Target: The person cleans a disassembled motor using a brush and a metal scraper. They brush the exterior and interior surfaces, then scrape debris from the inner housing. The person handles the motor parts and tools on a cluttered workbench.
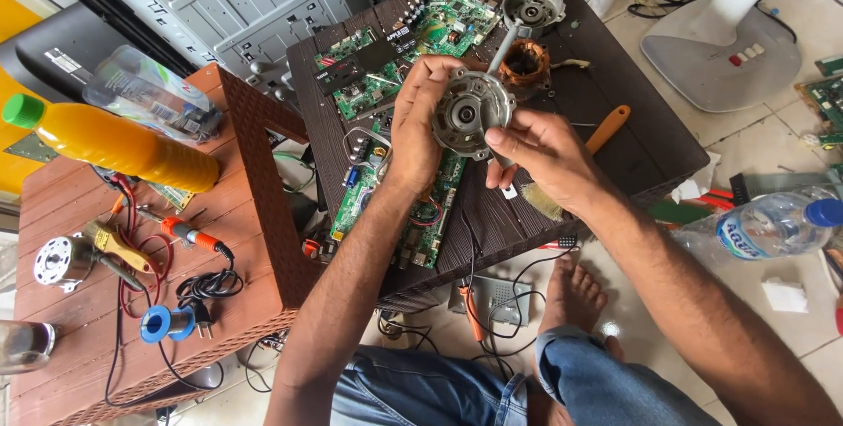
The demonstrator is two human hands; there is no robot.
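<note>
Round silver metal motor end housing [472, 112] held up over the middle of the dark brown slatted table [632, 140], above the green circuit boards [399, 189]. Open tabletop only to the right, toward the orange-handled tool [608, 127]; the near edge sits just below the hands. Close behind the housing: copper-wound stator [524, 62] and a second silver motor cap [534, 4], shaft between them. To the left, the red-brown side table [255, 215] butts in, carrying an orange juice bottle [114, 140], an orange-handled soldering iron [195, 236] and a blue solder spool [165, 323]. Clear water bottle [764, 226] on the floor to the right. Left hand [414, 123] comes up from below, fingers clamped on the housing's left rim. Right hand [536, 149] reaches in from the right, thumb and forefinger pinched on the lower right rim.
</note>
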